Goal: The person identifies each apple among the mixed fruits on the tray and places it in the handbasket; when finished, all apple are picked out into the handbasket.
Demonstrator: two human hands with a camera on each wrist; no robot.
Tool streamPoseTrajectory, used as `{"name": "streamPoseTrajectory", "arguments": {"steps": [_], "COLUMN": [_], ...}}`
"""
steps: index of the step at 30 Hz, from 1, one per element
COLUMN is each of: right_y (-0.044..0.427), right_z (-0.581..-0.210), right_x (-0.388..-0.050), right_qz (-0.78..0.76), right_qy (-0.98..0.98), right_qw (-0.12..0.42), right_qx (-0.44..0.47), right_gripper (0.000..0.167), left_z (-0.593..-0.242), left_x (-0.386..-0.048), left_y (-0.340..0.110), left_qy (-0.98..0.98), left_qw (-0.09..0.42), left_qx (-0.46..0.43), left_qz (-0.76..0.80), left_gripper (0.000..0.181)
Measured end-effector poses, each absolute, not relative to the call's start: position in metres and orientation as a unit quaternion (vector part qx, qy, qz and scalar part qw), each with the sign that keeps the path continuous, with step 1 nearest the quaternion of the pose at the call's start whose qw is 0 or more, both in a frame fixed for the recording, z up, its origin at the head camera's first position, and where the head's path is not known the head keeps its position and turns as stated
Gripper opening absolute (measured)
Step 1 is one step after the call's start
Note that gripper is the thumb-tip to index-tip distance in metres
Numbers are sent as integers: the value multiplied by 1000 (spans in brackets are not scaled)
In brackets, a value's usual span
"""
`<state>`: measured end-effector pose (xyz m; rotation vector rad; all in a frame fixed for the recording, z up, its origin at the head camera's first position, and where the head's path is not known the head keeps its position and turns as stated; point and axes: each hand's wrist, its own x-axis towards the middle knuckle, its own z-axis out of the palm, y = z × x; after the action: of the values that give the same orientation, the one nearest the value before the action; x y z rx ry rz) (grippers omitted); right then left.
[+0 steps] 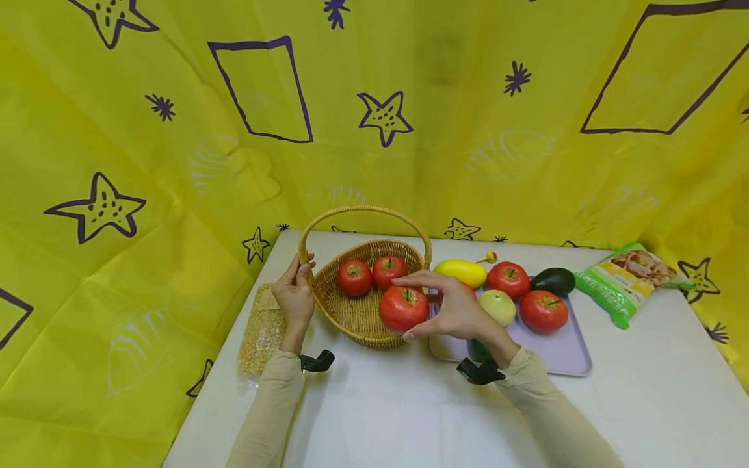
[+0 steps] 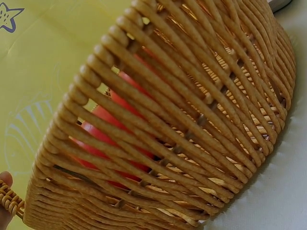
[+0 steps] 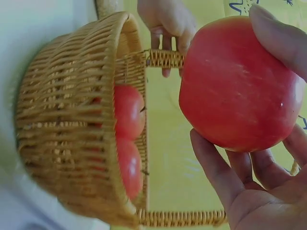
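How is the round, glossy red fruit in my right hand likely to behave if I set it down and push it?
The glossy red fruit would probably roll, since its sides curve all round. Its smooth, shiny skin could feel slippery. It's likely firm rather than squashy: no dent shows where the fingers of your right hand hold it.

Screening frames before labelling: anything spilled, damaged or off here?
Nothing stands out. Two red apples sit inside the wicker basket, a third is in the fingers of the right hand, and no spill or breakage shows on the table.
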<state>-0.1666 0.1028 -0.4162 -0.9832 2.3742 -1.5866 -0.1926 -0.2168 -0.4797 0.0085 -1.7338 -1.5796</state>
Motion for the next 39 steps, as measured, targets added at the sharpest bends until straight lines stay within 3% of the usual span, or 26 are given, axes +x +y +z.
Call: {"name": "streamPoseTrajectory", "arguments": {"steps": [21,39], "right_y": [43,28], "right_z": [-413,-431], "right_x": [-207,-238], "right_qz": [-527,-506], "right_qy": [767,766], "right_qw": [144,219], "right_qx": [-336,-330], "right_gripper": [83,79], "left_z": [-481,-482], "left_x": [-194,-194], "left_y": [-217,-216], "left_qy": [-682,-677], "left_qw": [386,391], "left_qx": [9,3], "left_qz": [-621,-623], "left_gripper": [29,29]}}
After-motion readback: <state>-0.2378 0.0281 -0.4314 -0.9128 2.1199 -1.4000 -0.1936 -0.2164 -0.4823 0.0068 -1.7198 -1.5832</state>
